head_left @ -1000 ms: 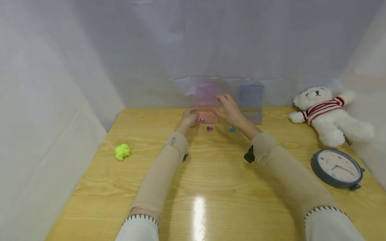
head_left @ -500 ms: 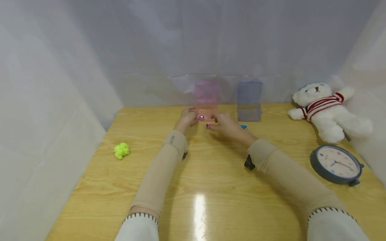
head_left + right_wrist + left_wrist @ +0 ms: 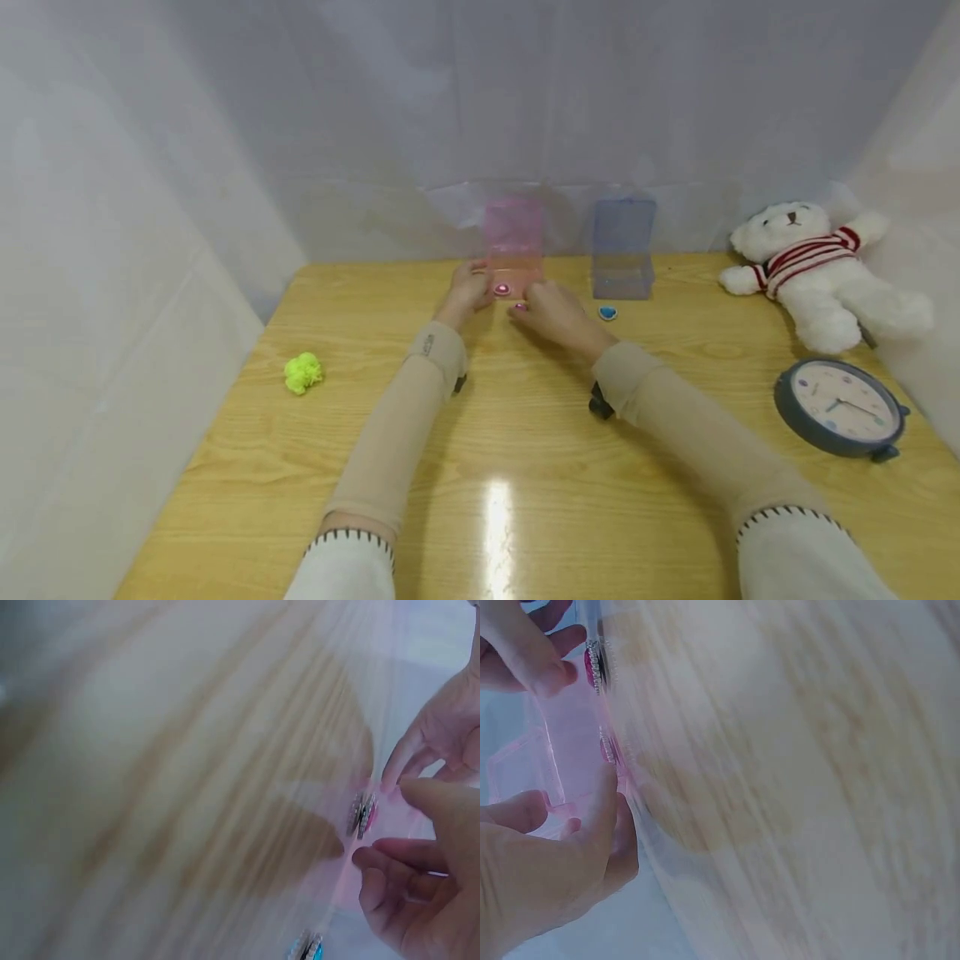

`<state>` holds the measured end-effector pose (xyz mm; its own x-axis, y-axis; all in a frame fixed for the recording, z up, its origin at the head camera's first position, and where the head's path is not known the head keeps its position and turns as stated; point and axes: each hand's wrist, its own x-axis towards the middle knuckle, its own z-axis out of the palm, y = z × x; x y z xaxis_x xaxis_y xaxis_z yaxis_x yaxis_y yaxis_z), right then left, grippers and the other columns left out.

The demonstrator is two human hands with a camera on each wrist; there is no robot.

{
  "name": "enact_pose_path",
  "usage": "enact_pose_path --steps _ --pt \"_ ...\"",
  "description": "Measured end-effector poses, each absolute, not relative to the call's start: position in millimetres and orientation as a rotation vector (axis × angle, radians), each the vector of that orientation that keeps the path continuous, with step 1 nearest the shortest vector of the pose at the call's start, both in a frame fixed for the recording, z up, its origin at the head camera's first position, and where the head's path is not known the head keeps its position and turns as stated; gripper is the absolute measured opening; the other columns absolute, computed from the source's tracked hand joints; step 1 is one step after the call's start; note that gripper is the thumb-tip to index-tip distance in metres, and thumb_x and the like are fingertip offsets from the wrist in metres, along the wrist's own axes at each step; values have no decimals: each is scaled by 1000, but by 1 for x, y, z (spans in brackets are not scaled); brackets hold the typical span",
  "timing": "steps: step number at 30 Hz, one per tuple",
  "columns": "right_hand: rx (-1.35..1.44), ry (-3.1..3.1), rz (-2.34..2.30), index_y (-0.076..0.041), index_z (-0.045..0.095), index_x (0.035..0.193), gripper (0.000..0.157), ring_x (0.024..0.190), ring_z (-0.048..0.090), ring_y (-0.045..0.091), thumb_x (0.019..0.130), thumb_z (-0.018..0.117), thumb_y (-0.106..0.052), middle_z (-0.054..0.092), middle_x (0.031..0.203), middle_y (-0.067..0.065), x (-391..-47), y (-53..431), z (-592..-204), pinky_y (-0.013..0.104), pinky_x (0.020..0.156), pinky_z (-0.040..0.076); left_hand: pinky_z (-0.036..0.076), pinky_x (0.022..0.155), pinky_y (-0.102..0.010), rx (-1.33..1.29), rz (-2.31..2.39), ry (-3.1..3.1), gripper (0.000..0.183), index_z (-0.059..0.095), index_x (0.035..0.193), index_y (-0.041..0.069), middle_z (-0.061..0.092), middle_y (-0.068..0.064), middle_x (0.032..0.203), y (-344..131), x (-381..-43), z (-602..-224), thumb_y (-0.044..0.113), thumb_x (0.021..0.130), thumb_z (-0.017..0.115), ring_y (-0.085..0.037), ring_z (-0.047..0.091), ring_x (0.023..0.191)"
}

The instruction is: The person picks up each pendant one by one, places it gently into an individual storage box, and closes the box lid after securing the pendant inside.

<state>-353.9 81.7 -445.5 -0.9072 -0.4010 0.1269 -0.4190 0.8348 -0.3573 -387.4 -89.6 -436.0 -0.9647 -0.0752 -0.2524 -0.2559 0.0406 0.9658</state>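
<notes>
A pink transparent box stands at the back of the table with its lid raised. My left hand holds its left side, the thumb and fingers at the wall in the left wrist view. A pink heart-shaped gem with a sparkly rim sits inside the box. Just in front lies another pink gem. My right hand is bent over this gem; in the right wrist view, the thumb and index finger are parted on either side of it. A blue gem lies to the right.
A blue transparent box with a raised lid stands right of the pink one. A white teddy bear and a round clock lie at the right. A yellow-green fluffy ball is at the left. Pale sheeting surrounds the table.
My right hand has come down from beside the pink box's lid to the pink gem in front, uncovering the blue gem and blue box. The left hand has stayed at the pink box.
</notes>
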Motion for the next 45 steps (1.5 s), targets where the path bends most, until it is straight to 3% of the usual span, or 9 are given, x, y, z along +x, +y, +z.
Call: enact_pose_path --steps 6,11,15,19,24,30,34,38,45 --pt "596 -3014 521 -16 46 62 49 55 42 15 98 72 -35 42 57 -4 -356 74 -448 30 49 34 56 104 -42 -345 2057 2161 49 45 155 0 57 -26 137 -88 -386 -433 0 107 49 -18 54 92" --pt "634 -3000 407 -16 47 59 48 58 49 18 98 71 -30 51 60 -1 -357 69 -448 34 52 44 56 105 -42 -345 2065 2145 51 44 156 0 55 -28 142 -88 -385 -430 -2 106 49 -18 54 91" --pt "624 -2998 343 -16 49 61 45 65 56 21 98 71 -27 61 68 3 -359 69 -449 41 60 55 55 96 -36 -344 2084 2112 53 43 157 -1 53 -28 144 -87 -385 -428 -4 105 50 -17 53 91" --pt "599 -3026 405 -15 49 63 40 63 53 20 95 71 -23 56 67 2 -361 71 -449 37 56 49 55 100 -37 -345 2090 2100 53 42 157 -1 53 -29 148 -86 -385 -427 -4 104 49 -17 52 90" --pt "628 -3051 503 -13 55 72 27 63 46 17 92 71 -20 49 66 -1 -360 74 -447 31 55 36 53 116 -46 -349 2073 2104 54 39 159 1 51 -28 151 -86 -385 -428 -2 106 49 -18 54 94" --pt "713 -3033 587 -10 70 92 11 76 60 19 92 72 -20 70 86 4 -353 74 -436 32 65 49 53 113 -44 -359 2057 2099 52 40 160 4 52 -26 152 -88 -382 -426 1 108 48 -20 54 97" --pt "759 -3012 721 -9 74 109 18 87 69 21 92 73 -17 77 99 5 -349 74 -428 38 77 60 53 112 -44 -361 2047 2100 53 40 160 4 52 -26 151 -88 -382 -425 1 108 48 -19 54 94" --pt "808 -2971 888 -6 71 123 30 98 70 24 92 72 -10 75 111 8 -347 75 -419 40 89 62 53 115 -47 -364 2056 2107 52 41 159 3 52 -27 151 -88 -383 -426 1 108 49 -21 55 96" --pt "878 -2873 909 3 71 116 28 102 67 32 88 72 -4 65 125 22 -348 80 -406 43 90 60 51 118 -51 -365 2063 2101 50 42 158 1 51 -28 152 -87 -383 -428 1 108 47 -25 56 102"
